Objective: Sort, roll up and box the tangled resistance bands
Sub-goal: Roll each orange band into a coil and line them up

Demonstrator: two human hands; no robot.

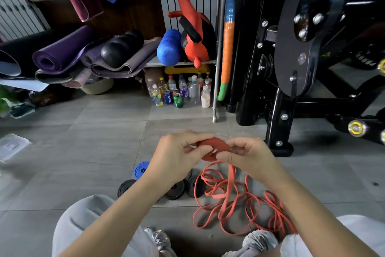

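Here, both hands meet in the air above the floor. The left hand (pixel 177 153) curls its fingers and thumb round one side of a flat red coil (pixel 209 145). The right hand (pixel 249 152) pinches the other side, so the coil is gripped between them, clear of the ground. From under the coil the loose red band (pixel 239 200) hangs down and spreads in slack, crossing loops on the grey tiled floor (pixel 93 152), in front of the person's two shoes and out toward the right knee. Just left of that heap lie rolled black bands (pixel 175 191), three of them as far as I can tell, since the left forearm covers part of the row. A rolled blue band (pixel 141 170) lies just beyond the leftmost black one, beside the left wrist. Well off to the left a clear plastic box (pixel 12 146) sits on the tiles. Farther back, bottles and cans (pixel 179 92) stand under a shelf that carries a blue foam roller (pixel 168 47). Rolled yoga mats (pixel 62 54) are piled at the left, and a black gym machine (pixel 291 82) fills the right side
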